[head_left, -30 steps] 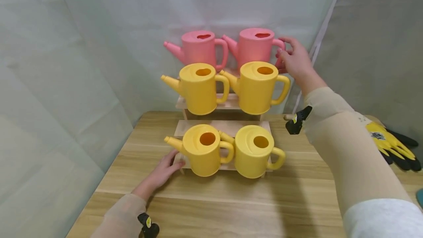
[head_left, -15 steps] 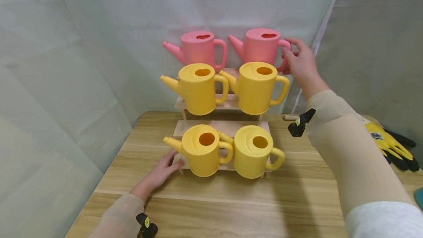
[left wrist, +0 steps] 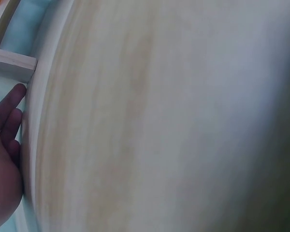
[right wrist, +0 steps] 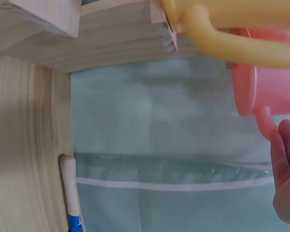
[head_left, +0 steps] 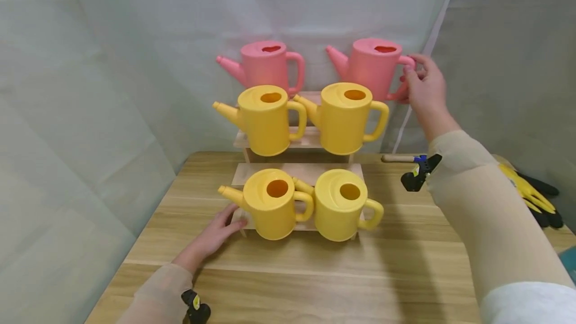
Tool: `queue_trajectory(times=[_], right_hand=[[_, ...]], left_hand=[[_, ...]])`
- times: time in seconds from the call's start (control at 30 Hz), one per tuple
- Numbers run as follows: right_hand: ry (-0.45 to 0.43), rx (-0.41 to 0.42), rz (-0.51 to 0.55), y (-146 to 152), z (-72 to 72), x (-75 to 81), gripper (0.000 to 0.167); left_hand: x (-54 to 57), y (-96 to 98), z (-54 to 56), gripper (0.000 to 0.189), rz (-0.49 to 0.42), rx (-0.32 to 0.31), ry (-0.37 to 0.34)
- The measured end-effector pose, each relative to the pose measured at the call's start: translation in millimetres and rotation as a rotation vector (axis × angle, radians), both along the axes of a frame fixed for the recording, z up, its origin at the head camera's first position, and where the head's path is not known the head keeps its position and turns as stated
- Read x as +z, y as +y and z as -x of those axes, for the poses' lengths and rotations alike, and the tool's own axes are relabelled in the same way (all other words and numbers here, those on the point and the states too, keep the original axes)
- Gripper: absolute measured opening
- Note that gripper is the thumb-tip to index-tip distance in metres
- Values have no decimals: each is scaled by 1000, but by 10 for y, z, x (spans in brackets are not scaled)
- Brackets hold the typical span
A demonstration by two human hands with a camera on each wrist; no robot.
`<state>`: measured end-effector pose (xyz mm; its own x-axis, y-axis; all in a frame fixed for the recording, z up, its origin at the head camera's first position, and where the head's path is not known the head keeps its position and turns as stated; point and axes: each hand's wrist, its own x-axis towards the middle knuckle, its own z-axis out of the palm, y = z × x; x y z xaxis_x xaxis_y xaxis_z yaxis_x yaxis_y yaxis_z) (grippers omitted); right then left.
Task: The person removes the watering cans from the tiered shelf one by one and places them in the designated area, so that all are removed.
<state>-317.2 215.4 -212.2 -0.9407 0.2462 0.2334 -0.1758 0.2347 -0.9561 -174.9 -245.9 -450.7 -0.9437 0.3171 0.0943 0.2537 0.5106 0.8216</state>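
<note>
Six cans with spouts and handles are grouped at a stepped wooden rack [head_left: 306, 170] on a wood-grain surface [head_left: 288, 284]. At the top of the rack are two pink cans: the left can [head_left: 264, 68] stands upright, and the right can [head_left: 373, 70] sits out toward the rack's right end, slightly tilted. Yellow cans cover part of its base, so whether it touches the rack cannot be told.

The person's right hand [head_left: 428, 86], beyond the rack's right end, is clamped on the right can's handle [head_left: 409, 60], thumb in front. From that hand the can lies directly to the left, toward the rack. Its long axis runs sideways, along the rack's length, with the spout [head_left: 337, 62] pointing left and the handle right. The right hand is much the nearer one.

The left hand [head_left: 217, 231] is low at the rack's left end, thumb apart from the fingers and touching the lowest shelf; the fingers look extended rather than curled.

In front of the pink pair, two yellow cans [head_left: 265, 126] stand on the rack's middle level, and two more [head_left: 338, 214] on its lowest. Right of the rack lie a wooden-handled tool [head_left: 398, 158] and, farther off, yellow-and-black gloves [head_left: 532, 193].
</note>
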Motion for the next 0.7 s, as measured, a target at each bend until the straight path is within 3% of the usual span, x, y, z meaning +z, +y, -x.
queue_trajectory(times=[0.27, 0.7], right_hand=[[63, -116, 27, 214, -56, -107, 31], [-13, -218, -53, 559, -203, -364, 33]], left_hand=[[-10, -2, 14, 51, -6, -6, 7], [-2, -20, 32, 52, 21, 15, 18]])
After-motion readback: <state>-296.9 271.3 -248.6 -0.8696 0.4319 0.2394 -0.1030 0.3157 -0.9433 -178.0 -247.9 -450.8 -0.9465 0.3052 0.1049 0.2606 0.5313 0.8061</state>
